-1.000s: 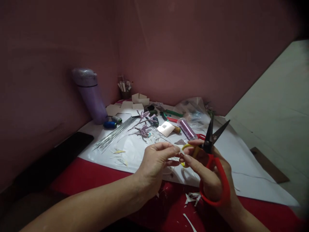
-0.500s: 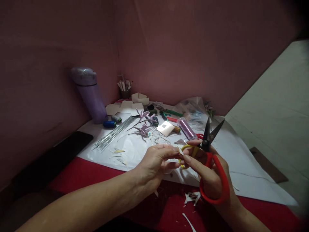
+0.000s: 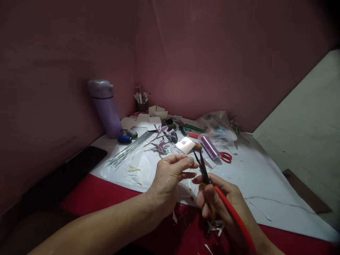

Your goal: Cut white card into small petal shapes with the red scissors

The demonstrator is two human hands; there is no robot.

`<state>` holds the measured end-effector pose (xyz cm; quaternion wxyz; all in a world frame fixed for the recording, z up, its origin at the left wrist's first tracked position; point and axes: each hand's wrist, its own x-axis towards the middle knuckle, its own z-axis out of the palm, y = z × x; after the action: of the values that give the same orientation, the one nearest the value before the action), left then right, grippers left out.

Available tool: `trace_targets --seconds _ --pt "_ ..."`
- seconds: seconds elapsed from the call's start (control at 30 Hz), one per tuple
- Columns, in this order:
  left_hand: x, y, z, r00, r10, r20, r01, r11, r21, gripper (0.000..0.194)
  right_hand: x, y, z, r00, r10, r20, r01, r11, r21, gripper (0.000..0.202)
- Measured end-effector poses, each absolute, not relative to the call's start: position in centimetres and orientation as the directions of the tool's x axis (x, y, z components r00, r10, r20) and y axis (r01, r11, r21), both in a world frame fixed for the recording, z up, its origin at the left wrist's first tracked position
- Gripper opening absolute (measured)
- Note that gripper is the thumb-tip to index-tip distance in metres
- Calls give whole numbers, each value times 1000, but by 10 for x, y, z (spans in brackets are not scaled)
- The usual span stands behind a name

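Pinched together at the fingertips, my left hand [image 3: 168,180] is over the white sheet [image 3: 265,177]; whatever it holds is too small and hidden to make out. My right hand [image 3: 228,198] is closed around scissors [image 3: 204,171] with one red and one yellow handle. Their dark blades point up and stand slightly apart, right beside my left fingertips. Behind my hands lie purple wire-stemmed flowers [image 3: 161,145] and a small pale card [image 3: 185,145]. Cut paper scraps [image 3: 217,226] show on the red cloth [image 3: 114,191] below my right hand.
A bundle of thin wires [image 3: 129,150] lies left, near blue thread [image 3: 124,139] and a purple bottle [image 3: 106,109]. Toward the right are a tube of purple glitter [image 3: 209,147], red-handled scissors [image 3: 226,157] and a plastic bag [image 3: 217,127]. A dark flat object [image 3: 87,159] borders the left edge.
My right hand has turned the scissors from hanging on the hand into a working grip, blades now by my left fingertips. A small whitish piece seen between my fingertips earlier is hard to see now.
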<state>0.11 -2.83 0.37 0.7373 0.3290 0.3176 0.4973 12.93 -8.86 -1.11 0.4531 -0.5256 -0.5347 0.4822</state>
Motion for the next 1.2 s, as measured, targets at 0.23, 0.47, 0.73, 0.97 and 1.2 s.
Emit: trace_targets --seconds 0.23,0.47,0.73,0.97,1.2 --pt "0 -28 3 276 952 -130 -533 264 804 14 126 -93 -10 -21 998 -53 118 -50 -992 45" --pt "1 -28 5 284 946 -159 -517 290 806 16 126 -94 -14 -33 997 -68 83 -65 -994 47" --pt "0 -28 1 286 946 -152 -510 285 811 17 131 -92 -17 -48 997 -63 68 -60 -996 45" --pt "0 -28 0 304 942 -140 -510 285 812 17 131 -91 -16 -24 998 -56 110 -53 -993 48" --pt "1 -29 3 310 940 -145 -520 295 802 17 135 -88 -17 -71 996 -46 148 -35 -988 48"
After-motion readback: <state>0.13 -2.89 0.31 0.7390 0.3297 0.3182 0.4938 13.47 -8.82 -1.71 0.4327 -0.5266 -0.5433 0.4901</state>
